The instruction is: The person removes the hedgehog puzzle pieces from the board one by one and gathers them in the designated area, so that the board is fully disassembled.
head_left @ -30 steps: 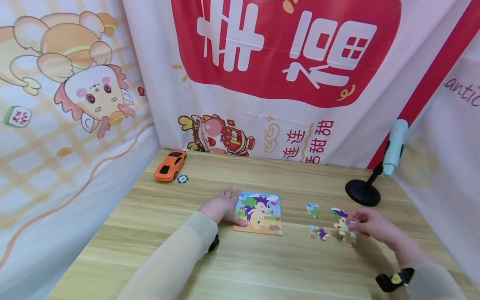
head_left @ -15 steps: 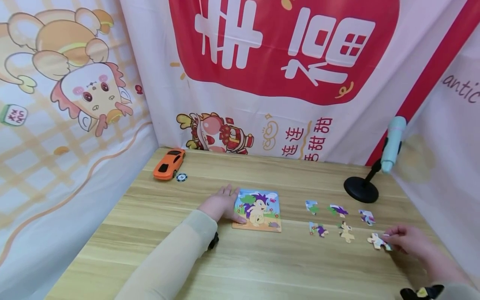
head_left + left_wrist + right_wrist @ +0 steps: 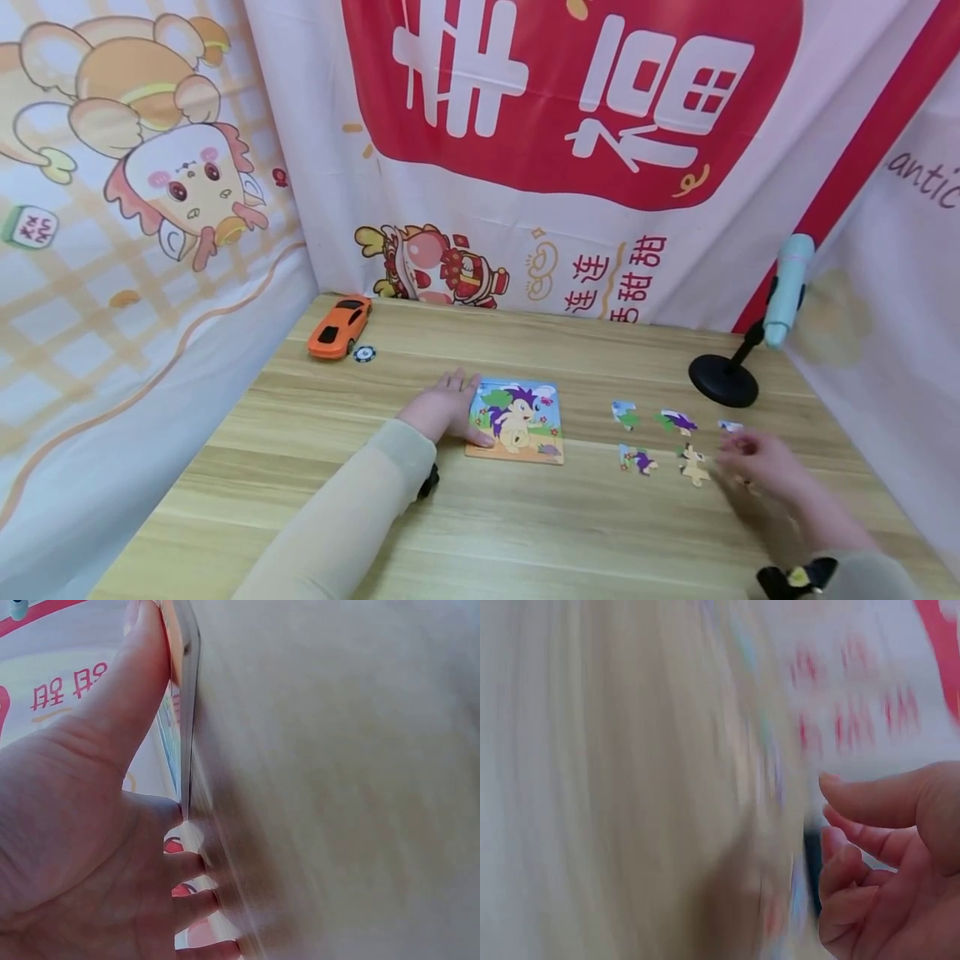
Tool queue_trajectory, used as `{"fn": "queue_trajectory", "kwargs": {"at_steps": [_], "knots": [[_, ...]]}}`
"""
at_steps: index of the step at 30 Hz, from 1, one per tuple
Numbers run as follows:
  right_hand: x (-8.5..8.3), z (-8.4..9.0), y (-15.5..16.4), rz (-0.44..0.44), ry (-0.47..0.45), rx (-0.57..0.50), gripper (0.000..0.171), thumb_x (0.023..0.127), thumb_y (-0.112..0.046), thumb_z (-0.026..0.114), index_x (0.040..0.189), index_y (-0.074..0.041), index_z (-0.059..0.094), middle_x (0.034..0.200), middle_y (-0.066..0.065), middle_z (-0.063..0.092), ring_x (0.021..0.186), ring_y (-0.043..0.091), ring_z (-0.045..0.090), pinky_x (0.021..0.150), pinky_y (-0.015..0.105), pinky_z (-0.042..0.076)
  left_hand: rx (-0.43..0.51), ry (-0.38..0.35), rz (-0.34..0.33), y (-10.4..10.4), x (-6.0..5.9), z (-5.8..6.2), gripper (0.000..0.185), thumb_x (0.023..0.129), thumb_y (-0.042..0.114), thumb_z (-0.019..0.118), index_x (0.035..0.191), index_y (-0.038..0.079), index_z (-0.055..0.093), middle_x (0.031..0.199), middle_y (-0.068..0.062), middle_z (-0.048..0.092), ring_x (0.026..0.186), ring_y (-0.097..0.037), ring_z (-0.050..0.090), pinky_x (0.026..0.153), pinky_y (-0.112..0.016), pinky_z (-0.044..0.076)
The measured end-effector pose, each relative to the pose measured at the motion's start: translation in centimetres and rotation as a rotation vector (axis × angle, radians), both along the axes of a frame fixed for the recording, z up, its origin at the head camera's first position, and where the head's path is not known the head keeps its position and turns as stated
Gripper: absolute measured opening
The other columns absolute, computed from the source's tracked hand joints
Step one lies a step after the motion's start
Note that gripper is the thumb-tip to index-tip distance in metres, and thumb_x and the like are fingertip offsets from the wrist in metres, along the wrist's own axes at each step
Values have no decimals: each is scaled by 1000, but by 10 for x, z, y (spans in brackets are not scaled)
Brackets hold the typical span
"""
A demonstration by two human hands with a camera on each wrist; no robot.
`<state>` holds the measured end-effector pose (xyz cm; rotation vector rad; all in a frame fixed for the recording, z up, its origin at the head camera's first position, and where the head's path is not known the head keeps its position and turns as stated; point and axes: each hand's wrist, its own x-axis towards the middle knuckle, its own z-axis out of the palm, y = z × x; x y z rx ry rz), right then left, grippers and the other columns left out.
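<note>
A square puzzle board point(image 3: 525, 456) with a purple hedgehog picture lies flat on the table. My left hand point(image 3: 442, 408) rests at its left edge, thumb over the board; the left wrist view shows the other fingers spread down to the table. To the right lie several loose puzzle pieces: blue-and-green point(image 3: 623, 415), purple-and-green point(image 3: 677, 422), purple with flowers point(image 3: 637, 460) and beige point(image 3: 693, 467). My right hand point(image 3: 768, 467) hovers over the rightmost pieces and partly hides them. In the right wrist view its thumb and fingers are loosely bent, with nothing between them.
Toward the back left of the wooden table point(image 3: 555, 533) stands an orange toy car point(image 3: 340, 328) beside a small round chip point(image 3: 364, 354). A light blue microphone point(image 3: 790, 287) on a black round stand point(image 3: 723, 381) stands at the back right. Printed cloths hang around the table.
My right hand first parts from the middle pieces, carries a beige piece to the lower right, lets it go there and moves back left. My left hand stays at the board.
</note>
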<state>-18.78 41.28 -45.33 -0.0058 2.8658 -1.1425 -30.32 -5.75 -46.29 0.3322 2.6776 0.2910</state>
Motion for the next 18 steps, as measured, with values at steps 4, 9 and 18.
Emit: {"fn": "queue_trajectory", "kwargs": {"at_steps": [4,9,18], "knots": [[-18,14,-77,129,24,-47,22,89,-8,72,102,6,63,84,7,61,73,18,56,58,30,50,-1,4,1,-1,-10,-13,136,55,84,69,160,23,8,165,-12,1,149,-36,1,116,-56,12],[-42,12,-161,309,25,-60,17,87,-5,74,101,0,66,88,5,63,79,19,58,66,32,52,-13,7,-3,-2,-16,-21,139,51,87,67,160,25,6,165,-11,-1,149,-36,1,116,-56,13],[-64,-3,-255,454,14,-51,27,81,-1,79,104,-3,65,88,8,59,79,20,56,68,35,50,-46,21,-42,-2,-20,-24,140,52,88,65,160,23,5,164,-12,-1,149,-34,2,118,-51,13]]}}
